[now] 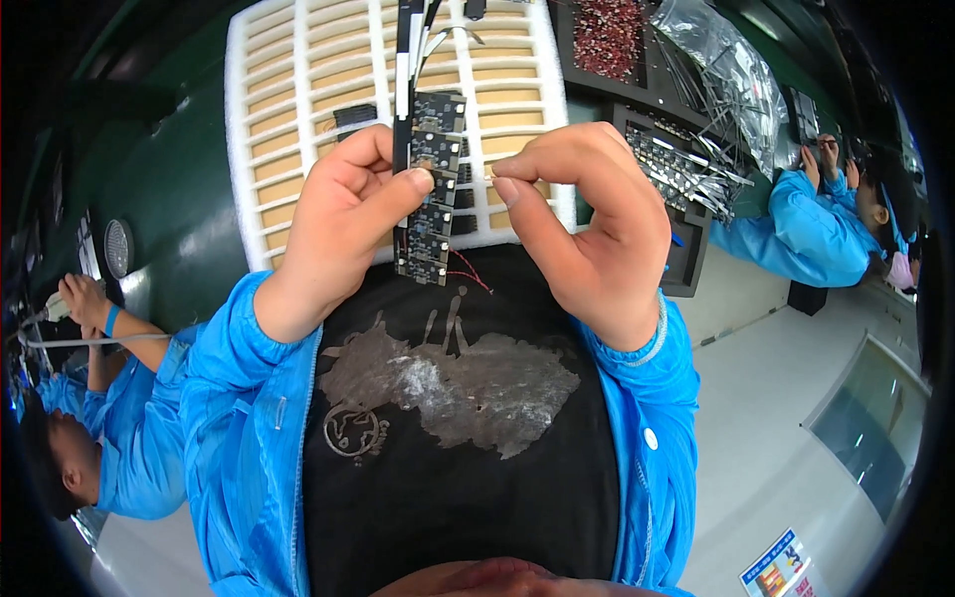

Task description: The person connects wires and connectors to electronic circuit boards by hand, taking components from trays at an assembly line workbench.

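My left hand (343,214) grips a panel of small black circuit boards (430,234) by its left side, with the thumb on the boards. A long black-and-white strip (402,80) runs along that edge and up past the fingers. Thin twisted red wires (472,273) dangle from the panel's lower end. Just right of the panel, my right hand (602,219) is closed in a pinch of thumb and forefinger. A tiny pale piece (488,180) shows at those fingertips, too small to name. Both hands are held over the near part of a white foam tray (238,129).
Slots with tan bottoms fill the foam tray. At the right stand a dark bin of small red parts (609,40), a clear plastic bag (731,60) and a dark tray with metallic strips (679,159). Co-workers in blue sleeves (149,443) sit on either side.
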Demonstrator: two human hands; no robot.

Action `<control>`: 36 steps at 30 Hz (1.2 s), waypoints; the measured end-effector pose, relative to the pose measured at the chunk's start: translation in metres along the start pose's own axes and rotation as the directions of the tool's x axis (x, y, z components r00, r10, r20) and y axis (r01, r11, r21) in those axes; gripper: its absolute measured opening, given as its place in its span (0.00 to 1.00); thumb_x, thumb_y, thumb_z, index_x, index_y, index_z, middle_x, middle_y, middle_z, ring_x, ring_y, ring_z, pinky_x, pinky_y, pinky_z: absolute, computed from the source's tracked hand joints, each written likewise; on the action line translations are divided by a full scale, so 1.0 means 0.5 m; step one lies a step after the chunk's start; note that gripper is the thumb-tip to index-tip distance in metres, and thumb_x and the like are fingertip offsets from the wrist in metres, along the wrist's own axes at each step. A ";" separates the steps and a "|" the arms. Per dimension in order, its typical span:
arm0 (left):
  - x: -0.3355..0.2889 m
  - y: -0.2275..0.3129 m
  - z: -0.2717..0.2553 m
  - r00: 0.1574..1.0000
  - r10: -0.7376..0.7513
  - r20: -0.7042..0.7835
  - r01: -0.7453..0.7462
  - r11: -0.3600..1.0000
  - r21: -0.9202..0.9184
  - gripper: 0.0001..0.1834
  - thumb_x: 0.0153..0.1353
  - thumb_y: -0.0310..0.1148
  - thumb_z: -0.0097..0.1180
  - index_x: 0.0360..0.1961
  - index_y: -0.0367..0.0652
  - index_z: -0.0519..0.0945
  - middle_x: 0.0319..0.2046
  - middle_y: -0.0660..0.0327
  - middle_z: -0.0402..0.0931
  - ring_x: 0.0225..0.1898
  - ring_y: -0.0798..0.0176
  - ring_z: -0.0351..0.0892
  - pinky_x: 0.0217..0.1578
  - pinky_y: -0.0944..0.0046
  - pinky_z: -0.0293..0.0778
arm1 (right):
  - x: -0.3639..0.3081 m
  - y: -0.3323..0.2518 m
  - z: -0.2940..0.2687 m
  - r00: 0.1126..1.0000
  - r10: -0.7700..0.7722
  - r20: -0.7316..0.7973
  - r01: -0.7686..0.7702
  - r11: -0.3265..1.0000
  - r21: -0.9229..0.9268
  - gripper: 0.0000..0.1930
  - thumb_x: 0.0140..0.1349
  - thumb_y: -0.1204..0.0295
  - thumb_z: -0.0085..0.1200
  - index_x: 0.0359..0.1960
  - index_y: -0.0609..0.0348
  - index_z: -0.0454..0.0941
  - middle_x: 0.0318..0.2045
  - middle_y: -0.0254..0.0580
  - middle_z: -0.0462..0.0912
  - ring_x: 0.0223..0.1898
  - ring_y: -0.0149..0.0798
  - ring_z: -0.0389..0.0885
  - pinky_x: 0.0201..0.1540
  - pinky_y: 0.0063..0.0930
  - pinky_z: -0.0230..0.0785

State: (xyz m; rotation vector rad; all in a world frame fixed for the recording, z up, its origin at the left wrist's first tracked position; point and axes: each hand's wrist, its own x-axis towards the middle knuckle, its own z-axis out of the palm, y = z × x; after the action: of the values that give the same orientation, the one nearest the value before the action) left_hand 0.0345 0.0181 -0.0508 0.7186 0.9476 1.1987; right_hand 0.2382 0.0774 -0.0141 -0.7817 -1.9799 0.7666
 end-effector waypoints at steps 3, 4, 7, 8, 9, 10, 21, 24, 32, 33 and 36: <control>0.002 0.000 0.004 1.000 0.000 0.006 0.000 1.000 0.003 0.04 0.68 0.25 0.53 0.42 0.37 0.76 0.38 0.64 0.81 0.38 0.76 0.78 0.40 0.73 0.75 | -0.007 -0.004 -0.002 0.997 -0.052 0.053 0.055 0.997 -0.060 0.09 0.47 0.83 0.65 0.31 0.59 0.82 0.29 0.39 0.81 0.33 0.43 0.78 0.37 0.32 0.69; 0.003 -0.002 0.002 1.000 -0.012 0.002 0.012 1.000 0.006 0.05 0.68 0.25 0.53 0.43 0.37 0.76 0.39 0.63 0.81 0.39 0.75 0.78 0.41 0.72 0.75 | -0.010 -0.004 -0.001 0.993 -0.097 0.059 0.104 0.988 -0.111 0.10 0.45 0.83 0.65 0.31 0.59 0.82 0.29 0.38 0.81 0.33 0.43 0.78 0.37 0.33 0.69; 0.004 -0.010 0.009 1.000 0.008 -0.019 -0.009 1.000 -0.030 0.06 0.68 0.25 0.53 0.44 0.36 0.76 0.39 0.63 0.82 0.40 0.74 0.79 0.44 0.71 0.75 | -0.019 0.007 0.006 0.974 -0.210 0.084 0.223 0.955 -0.196 0.14 0.40 0.81 0.66 0.32 0.58 0.82 0.30 0.36 0.80 0.33 0.42 0.77 0.36 0.33 0.69; 0.003 -0.010 0.008 1.000 -0.013 -0.027 0.012 0.999 -0.047 0.07 0.68 0.25 0.53 0.46 0.35 0.77 0.40 0.62 0.82 0.40 0.74 0.79 0.45 0.70 0.75 | -0.024 0.011 0.008 0.956 -0.277 0.098 0.292 0.926 -0.237 0.16 0.37 0.80 0.67 0.32 0.58 0.82 0.30 0.34 0.80 0.33 0.41 0.77 0.36 0.33 0.69; 0.003 -0.011 0.009 0.999 -0.018 -0.032 0.017 0.999 -0.049 0.07 0.68 0.25 0.53 0.46 0.35 0.77 0.40 0.62 0.82 0.40 0.74 0.79 0.45 0.70 0.75 | -0.028 0.014 0.010 0.957 -0.272 0.102 0.289 0.929 -0.232 0.16 0.37 0.80 0.67 0.32 0.58 0.82 0.30 0.34 0.80 0.33 0.41 0.77 0.36 0.33 0.69; 0.003 -0.012 0.009 1.000 -0.018 -0.020 0.017 0.998 -0.064 0.08 0.68 0.25 0.53 0.46 0.35 0.77 0.40 0.61 0.82 0.40 0.74 0.79 0.45 0.71 0.75 | -0.033 0.015 0.012 0.941 -0.320 0.113 0.339 0.904 -0.261 0.17 0.35 0.78 0.66 0.33 0.58 0.83 0.30 0.34 0.80 0.33 0.40 0.77 0.37 0.32 0.69; -0.001 -0.022 0.019 0.996 -0.093 0.006 0.092 0.979 -0.183 0.08 0.69 0.25 0.52 0.46 0.34 0.77 0.40 0.61 0.83 0.38 0.74 0.80 0.41 0.72 0.76 | -0.048 0.022 0.013 0.829 -0.521 0.201 0.557 0.745 -0.367 0.21 0.30 0.69 0.54 0.32 0.58 0.84 0.32 0.33 0.80 0.33 0.36 0.76 0.33 0.29 0.69; -0.003 -0.025 0.025 0.993 -0.116 0.004 0.114 0.970 -0.215 0.08 0.69 0.25 0.52 0.46 0.34 0.77 0.40 0.60 0.83 0.38 0.74 0.81 0.41 0.72 0.77 | -0.050 0.023 0.011 0.825 -0.525 0.209 0.563 0.731 -0.385 0.21 0.30 0.68 0.55 0.32 0.58 0.84 0.32 0.33 0.80 0.33 0.36 0.76 0.33 0.29 0.69; -0.008 -0.026 0.024 0.993 -0.116 0.013 0.116 0.961 -0.253 0.09 0.69 0.25 0.52 0.47 0.34 0.77 0.41 0.59 0.83 0.39 0.73 0.81 0.42 0.71 0.77 | -0.051 0.032 0.017 0.817 -0.542 0.199 0.571 0.710 -0.412 0.22 0.30 0.67 0.54 0.32 0.58 0.84 0.32 0.33 0.80 0.33 0.37 0.76 0.33 0.30 0.69; -0.008 -0.026 0.023 0.992 -0.122 0.016 0.123 0.960 -0.253 0.09 0.69 0.25 0.52 0.47 0.34 0.77 0.41 0.59 0.83 0.40 0.73 0.81 0.42 0.71 0.78 | -0.051 0.031 0.016 0.817 -0.542 0.200 0.571 0.710 -0.412 0.22 0.30 0.67 0.54 0.32 0.58 0.84 0.32 0.33 0.80 0.33 0.37 0.76 0.33 0.30 0.69; -0.008 -0.025 0.023 0.992 -0.127 0.027 0.130 0.954 -0.271 0.09 0.69 0.25 0.51 0.47 0.34 0.77 0.42 0.58 0.83 0.40 0.73 0.82 0.43 0.71 0.78 | -0.050 0.031 0.014 0.809 -0.546 0.216 0.582 0.693 -0.425 0.22 0.30 0.67 0.54 0.32 0.58 0.84 0.32 0.33 0.80 0.34 0.37 0.76 0.33 0.30 0.69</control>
State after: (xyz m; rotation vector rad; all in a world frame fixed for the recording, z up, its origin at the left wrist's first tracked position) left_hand 0.0498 0.0115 -0.0559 0.4356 0.7894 1.1807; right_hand 0.2469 0.0665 -0.0412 -0.3500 -2.3340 -0.0763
